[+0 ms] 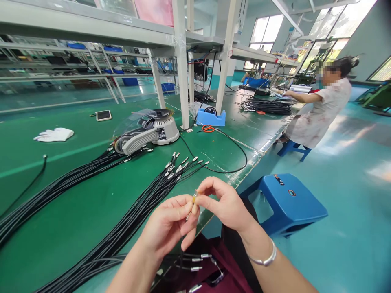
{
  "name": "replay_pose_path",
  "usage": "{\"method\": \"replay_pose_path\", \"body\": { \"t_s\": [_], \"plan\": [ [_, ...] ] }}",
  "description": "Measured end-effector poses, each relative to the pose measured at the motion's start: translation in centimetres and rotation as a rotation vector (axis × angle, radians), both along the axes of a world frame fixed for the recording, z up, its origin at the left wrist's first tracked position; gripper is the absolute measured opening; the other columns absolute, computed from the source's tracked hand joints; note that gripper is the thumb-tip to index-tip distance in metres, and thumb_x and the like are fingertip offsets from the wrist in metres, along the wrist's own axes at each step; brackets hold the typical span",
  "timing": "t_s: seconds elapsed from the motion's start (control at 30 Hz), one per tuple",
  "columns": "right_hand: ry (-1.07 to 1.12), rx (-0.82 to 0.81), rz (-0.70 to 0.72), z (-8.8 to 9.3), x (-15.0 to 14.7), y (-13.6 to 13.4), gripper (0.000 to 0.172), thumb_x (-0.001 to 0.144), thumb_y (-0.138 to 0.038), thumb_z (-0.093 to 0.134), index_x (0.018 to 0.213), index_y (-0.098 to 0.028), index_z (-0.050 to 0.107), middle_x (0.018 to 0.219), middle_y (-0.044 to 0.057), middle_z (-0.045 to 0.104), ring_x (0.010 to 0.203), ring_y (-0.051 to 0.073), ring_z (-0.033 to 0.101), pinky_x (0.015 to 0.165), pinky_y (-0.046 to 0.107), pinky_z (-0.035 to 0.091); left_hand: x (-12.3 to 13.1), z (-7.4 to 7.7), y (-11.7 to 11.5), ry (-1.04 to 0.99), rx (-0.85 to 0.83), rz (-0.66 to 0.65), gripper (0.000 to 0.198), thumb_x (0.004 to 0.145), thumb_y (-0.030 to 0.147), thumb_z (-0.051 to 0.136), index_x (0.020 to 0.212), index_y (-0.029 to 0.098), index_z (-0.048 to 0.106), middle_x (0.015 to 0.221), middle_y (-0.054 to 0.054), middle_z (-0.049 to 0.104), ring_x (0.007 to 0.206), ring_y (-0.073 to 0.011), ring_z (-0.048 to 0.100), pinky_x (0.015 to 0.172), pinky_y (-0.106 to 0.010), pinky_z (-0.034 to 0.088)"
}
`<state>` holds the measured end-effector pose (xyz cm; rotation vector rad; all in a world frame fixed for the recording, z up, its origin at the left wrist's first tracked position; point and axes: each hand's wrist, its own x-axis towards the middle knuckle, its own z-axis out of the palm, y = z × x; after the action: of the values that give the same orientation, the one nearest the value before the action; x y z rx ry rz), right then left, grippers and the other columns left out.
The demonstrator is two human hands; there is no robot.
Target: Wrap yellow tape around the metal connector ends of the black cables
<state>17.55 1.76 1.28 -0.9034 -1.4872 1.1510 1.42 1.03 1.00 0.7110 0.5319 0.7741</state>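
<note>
My left hand (174, 217) and my right hand (226, 203) meet just over the table's near edge. Between their fingertips is a cable end (196, 194) with a small metal connector and a yellow band, mostly hidden by the fingers. My left thumb and forefinger pinch it from one side, while the right thumb and forefinger close on its tip. Several more metal cable ends (197, 268) lie across my lap below the hands. Just beyond, a bundle of black cables (146, 199) with silver connectors stretches over the green table (91, 195).
A grey tape dispenser (152, 132) stands on a second cable bundle (65, 179). Orange-handled scissors (208, 128) lie by a blue tape holder (210, 117). White gloves (55, 134) rest at left. A blue stool (290, 199) stands at right; a seated co-worker (324, 106) is beyond.
</note>
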Motion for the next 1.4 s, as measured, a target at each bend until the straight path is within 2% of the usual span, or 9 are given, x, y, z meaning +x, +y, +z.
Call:
{"method": "replay_pose_path", "body": {
  "t_s": [0.13, 0.2, 0.43, 0.67, 0.83, 0.93, 1.1, 1.23, 1.4],
  "plan": [
    [0.062, 0.136, 0.242, -0.5, 0.6, 0.8, 0.017, 0.075, -0.039, 0.070, 0.082, -0.023, 0.071, 0.078, 0.001, 0.061, 0.074, 0.014, 0.058, 0.074, 0.029, 0.050, 0.0, -0.1, -0.5, -0.043, -0.081, -0.163, 0.025, 0.070, 0.033, 0.070, 0.060, 0.012, 0.058, 0.048, 0.003, 0.046, 0.028, -0.0048, 0.040, 0.025, -0.016, 0.034],
    [0.088, 0.157, 0.261, -0.6, 0.8, 1.1, 0.018, 0.074, -0.041, 0.070, 0.071, -0.023, 0.071, 0.075, 0.001, 0.060, 0.074, 0.015, 0.058, 0.075, 0.031, 0.050, 0.0, 0.1, -0.6, -0.026, -0.090, -0.183, 0.028, 0.067, 0.035, 0.072, 0.059, 0.013, 0.057, 0.048, 0.004, 0.045, 0.026, -0.0040, 0.037, 0.024, -0.016, 0.030],
    [0.032, 0.002, 0.206, 0.4, 3.0, 1.7, 0.029, 0.075, -0.046, 0.068, 0.091, -0.021, 0.070, 0.086, 0.002, 0.064, 0.078, 0.015, 0.060, 0.074, 0.030, 0.051, 1.0, 2.1, -1.2, 0.571, 0.304, 0.168, 0.027, 0.078, 0.040, 0.062, 0.065, 0.017, 0.055, 0.050, 0.006, 0.050, 0.035, -0.0055, 0.044, 0.038, -0.018, 0.034],
    [-0.161, -0.019, 0.052, 1.2, 4.6, 0.0, 0.014, 0.078, -0.031, 0.065, 0.074, -0.018, 0.064, 0.072, -0.002, 0.060, 0.064, 0.011, 0.053, 0.061, 0.023, 0.045, 3.4, 2.1, -2.1, 0.852, 0.481, 0.244, 0.025, 0.081, 0.045, 0.054, 0.090, 0.022, 0.060, 0.059, 0.006, 0.054, 0.039, -0.0099, 0.050, 0.043, -0.022, 0.041],
    [-0.204, -0.009, 0.064, 0.7, 6.2, -1.0, 0.011, 0.080, -0.027, 0.063, 0.074, -0.018, 0.064, 0.074, -0.001, 0.060, 0.067, 0.011, 0.054, 0.065, 0.025, 0.046, 5.3, 1.5, -2.1, 1.020, 0.806, 0.344, 0.024, 0.082, 0.038, 0.053, 0.068, 0.021, 0.063, 0.058, 0.002, 0.055, 0.051, -0.0115, 0.051, 0.051, -0.022, 0.040],
    [-0.186, -0.023, 0.079, 0.3, 7.2, -1.3, 0.011, 0.080, -0.028, 0.063, 0.074, -0.018, 0.063, 0.074, -0.001, 0.061, 0.067, 0.012, 0.056, 0.065, 0.025, 0.047, 5.9, 1.5, -1.9, 0.921, 0.682, 0.276, 0.029, 0.081, 0.042, 0.054, 0.065, 0.019, 0.063, 0.057, 0.001, 0.058, 0.054, -0.0128, 0.053, 0.054, -0.023, 0.042],
    [-0.003, -0.205, -0.019, -0.9, 8.1, -1.2, 0.018, 0.078, -0.034, 0.065, 0.076, -0.016, 0.060, 0.065, -0.002, 0.062, 0.062, 0.011, 0.060, 0.064, 0.026, 0.050, 4.9, 0.8, -1.6, 0.718, 0.277, 0.198, 0.044, 0.073, 0.054, 0.060, 0.097, 0.017, 0.067, 0.081, -0.008, 0.070, 0.067, -0.0184, 0.063, 0.062, -0.030, 0.051],
    [0.061, -0.278, 0.027, -2.0, 8.7, -0.9, 0.020, 0.073, -0.033, 0.071, 0.078, -0.015, 0.063, 0.068, 0.000, 0.066, 0.066, 0.012, 0.064, 0.067, 0.027, 0.052, 4.6, -0.3, -1.8, 0.740, 0.229, 0.004, 0.036, 0.071, 0.051, 0.064, 0.079, 0.015, 0.068, 0.071, -0.004, 0.066, 0.062, -0.0150, 0.059, 0.061, -0.027, 0.048],
    [0.101, -0.364, 0.031, -2.7, 10.0, -1.1, 0.023, 0.072, -0.035, 0.072, 0.082, -0.015, 0.068, 0.070, 0.002, 0.070, 0.067, 0.013, 0.066, 0.067, 0.028, 0.053, 5.9, -0.2, -1.9, 0.917, 0.334, -0.026, 0.041, 0.079, 0.055, 0.051, 0.072, 0.016, 0.062, 0.059, 0.003, 0.056, 0.047, -0.0095, 0.050, 0.049, -0.023, 0.038]
  ]
}}
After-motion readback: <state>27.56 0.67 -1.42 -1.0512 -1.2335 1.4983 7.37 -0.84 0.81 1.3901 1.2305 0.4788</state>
